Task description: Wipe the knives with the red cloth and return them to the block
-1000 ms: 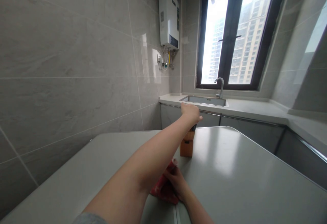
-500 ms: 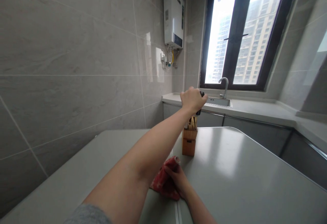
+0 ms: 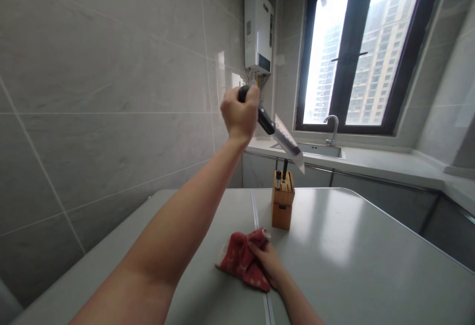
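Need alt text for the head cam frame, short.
A person's left hand holds a black-handled knife raised above a wooden knife block on a grey table, blade angled down to the right. The right hand rests on a red cloth near the block. Behind are a tiled wall, a sink and a window.

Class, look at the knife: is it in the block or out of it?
Out. The left hand holds the knife in the air above the block.
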A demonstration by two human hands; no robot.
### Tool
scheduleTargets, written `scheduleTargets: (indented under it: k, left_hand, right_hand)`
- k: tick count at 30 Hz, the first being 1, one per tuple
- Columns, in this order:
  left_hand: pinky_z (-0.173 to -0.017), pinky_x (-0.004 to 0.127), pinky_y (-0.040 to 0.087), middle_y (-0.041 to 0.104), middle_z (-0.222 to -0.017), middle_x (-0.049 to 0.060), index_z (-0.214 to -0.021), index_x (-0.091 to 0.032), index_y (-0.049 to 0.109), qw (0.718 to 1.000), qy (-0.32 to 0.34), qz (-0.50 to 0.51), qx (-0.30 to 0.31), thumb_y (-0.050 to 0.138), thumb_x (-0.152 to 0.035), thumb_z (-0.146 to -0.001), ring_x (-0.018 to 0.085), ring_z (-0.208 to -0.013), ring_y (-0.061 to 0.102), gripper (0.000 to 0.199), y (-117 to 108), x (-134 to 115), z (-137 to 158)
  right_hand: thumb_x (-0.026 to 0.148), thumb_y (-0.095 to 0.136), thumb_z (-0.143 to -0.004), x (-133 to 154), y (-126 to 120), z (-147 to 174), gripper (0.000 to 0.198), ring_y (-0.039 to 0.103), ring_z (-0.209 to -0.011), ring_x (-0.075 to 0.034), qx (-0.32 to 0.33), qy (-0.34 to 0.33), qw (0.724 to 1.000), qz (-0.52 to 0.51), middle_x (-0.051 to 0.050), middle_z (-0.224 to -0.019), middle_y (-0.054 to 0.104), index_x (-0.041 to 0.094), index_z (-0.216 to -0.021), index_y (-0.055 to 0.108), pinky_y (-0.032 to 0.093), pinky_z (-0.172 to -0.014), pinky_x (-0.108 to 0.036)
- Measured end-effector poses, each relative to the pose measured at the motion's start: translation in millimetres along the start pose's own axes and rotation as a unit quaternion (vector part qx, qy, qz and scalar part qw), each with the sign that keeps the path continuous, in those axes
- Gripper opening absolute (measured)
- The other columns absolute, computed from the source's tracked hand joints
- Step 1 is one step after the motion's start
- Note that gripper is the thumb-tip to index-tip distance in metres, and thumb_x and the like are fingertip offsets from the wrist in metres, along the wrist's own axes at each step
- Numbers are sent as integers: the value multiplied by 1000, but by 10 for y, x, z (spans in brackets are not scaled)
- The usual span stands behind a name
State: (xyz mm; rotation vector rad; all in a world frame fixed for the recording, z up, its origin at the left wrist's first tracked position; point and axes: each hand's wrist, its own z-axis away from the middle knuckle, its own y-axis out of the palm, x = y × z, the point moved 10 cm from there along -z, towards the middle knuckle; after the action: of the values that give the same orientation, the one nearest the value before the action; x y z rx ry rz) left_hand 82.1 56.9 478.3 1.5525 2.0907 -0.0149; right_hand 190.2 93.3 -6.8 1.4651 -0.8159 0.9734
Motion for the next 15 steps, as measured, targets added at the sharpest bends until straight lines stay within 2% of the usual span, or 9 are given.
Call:
scheduleTargets:
  k: [2,4,8,11,15]
  left_hand:
    - [-58,22,39,43,-61,-5,-62,-20,47,994,-64,46,-73,63,-34,-78,11,-62,49,27,-514,208,77]
    - [-50,19,35,39,-58,-7,-64,-19,47,972,-159,80,-150,62,-36,-75,8,-52,44,25,-1064,512,343]
    - [-43,17,31,41,-59,-9,-68,-19,49,890,-341,100,-286,68,-35,-64,6,-48,41,26,-2060,1128,1329]
    - [-42,17,32,44,-59,-10,-69,-19,49,849,-411,85,-321,71,-35,-60,6,-48,43,29,-2543,1514,2051]
    - [-41,19,30,43,-57,-10,-67,-19,49,827,-449,58,-334,71,-37,-59,7,-47,41,29,-2919,1969,2704]
  right_hand:
    - [41,85,-60,-6,20,2,45,68,-95,-27,5,7,1000,-25,-8,-97,74,18,-94,67,49,-93,-41]
    - [39,86,-59,-6,32,6,47,68,-95,-27,10,14,999,-43,-8,-98,75,18,-96,66,48,-94,-42]
    - [36,88,-56,-10,-14,1,46,69,-93,-28,7,10,999,-41,-7,-96,75,19,-94,68,48,-94,-42]
    - [33,89,-53,-80,-63,-4,44,70,-88,-28,0,28,998,-64,-6,-91,76,21,-89,68,50,-91,-44]
    - [29,89,-55,-75,-11,22,43,71,-89,-27,19,38,993,-111,-7,-92,77,20,-92,69,49,-95,-43]
